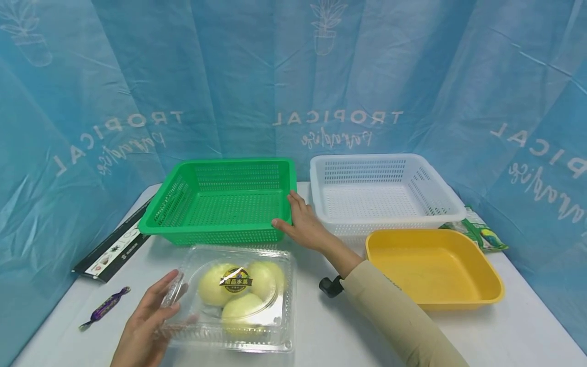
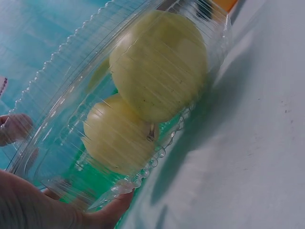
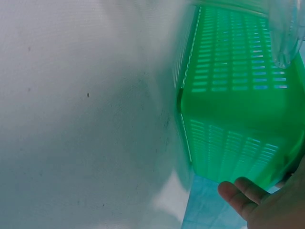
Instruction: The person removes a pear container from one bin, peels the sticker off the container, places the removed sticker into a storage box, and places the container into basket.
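Observation:
My left hand (image 1: 149, 316) holds a clear plastic clamshell box (image 1: 192, 255) by its left side, thumb on the near side. Three round, pale yellow fruits (image 1: 243, 311) show through its lid, which bears a black and gold label (image 1: 236, 280). In the left wrist view, the box (image 2: 62, 138) casts a shadow on the white surface beside it. My right hand (image 1: 304, 221) grips the near right corner of a green slotted basket (image 1: 215, 236), its thumb over the rim. Its lower fingers (image 3: 236, 195) lie outside the basket wall (image 3: 238, 107) in the right wrist view.
A white slotted basket (image 1: 390, 223) stands at the back right, with a yellow basin (image 1: 431, 265) in front. A green packet (image 1: 483, 234) lies partly hidden behind them. To the left are a long black box (image 1: 114, 250) and a purple-wrapped candy (image 1: 105, 308). A blue curtain (image 1: 243, 76) surrounds the table.

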Motion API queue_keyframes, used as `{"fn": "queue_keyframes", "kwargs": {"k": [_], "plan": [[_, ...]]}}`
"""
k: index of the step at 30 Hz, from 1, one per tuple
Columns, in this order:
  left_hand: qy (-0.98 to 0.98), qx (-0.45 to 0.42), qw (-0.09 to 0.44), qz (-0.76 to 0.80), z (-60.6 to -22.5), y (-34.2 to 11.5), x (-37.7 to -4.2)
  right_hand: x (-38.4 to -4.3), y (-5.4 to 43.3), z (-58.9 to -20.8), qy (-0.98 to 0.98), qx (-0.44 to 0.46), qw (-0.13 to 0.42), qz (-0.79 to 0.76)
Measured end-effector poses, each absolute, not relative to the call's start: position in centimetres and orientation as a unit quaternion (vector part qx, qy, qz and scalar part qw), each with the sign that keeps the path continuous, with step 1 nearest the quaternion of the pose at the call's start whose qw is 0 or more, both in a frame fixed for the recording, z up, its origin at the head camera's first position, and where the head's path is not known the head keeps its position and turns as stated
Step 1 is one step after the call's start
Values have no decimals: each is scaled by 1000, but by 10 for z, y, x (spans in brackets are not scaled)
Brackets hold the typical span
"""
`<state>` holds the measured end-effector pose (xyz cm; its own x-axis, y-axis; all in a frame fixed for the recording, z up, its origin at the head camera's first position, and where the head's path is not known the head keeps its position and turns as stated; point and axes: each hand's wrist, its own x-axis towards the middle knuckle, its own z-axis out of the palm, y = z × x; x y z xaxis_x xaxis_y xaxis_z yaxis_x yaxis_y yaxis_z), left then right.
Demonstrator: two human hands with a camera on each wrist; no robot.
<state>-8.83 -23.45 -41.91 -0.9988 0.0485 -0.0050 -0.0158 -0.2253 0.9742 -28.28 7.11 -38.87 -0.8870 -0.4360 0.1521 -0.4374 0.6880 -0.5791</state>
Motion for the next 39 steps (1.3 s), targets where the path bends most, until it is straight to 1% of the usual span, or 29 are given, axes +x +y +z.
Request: {"fn": "queue_keyframes", "kwargs": {"k": [6, 13, 17, 22, 27, 34, 39], "plan": [[634, 7, 26, 773, -422, -229, -89, -282, 71, -389, -919, 235, 1, 317], [631, 47, 22, 774, -425, -223, -89, -282, 72, -387, -918, 235, -2, 319], [675, 22, 2, 737, -424, -219, -89, -281, 72, -386, -917, 235, -8, 322], [761, -2, -20, 649, -421, -212, -87, -280, 73, -385, -915, 235, -9, 327], [806, 3, -20, 591, -420, -208, -87, -281, 73, -385, -916, 235, -7, 324], [805, 34, -28, 591, -423, -204, -87, -281, 72, -386, -917, 235, -13, 322], [819, 30, -11, 573, -420, -202, -89, -281, 72, -386, -917, 235, -15, 321]]}}
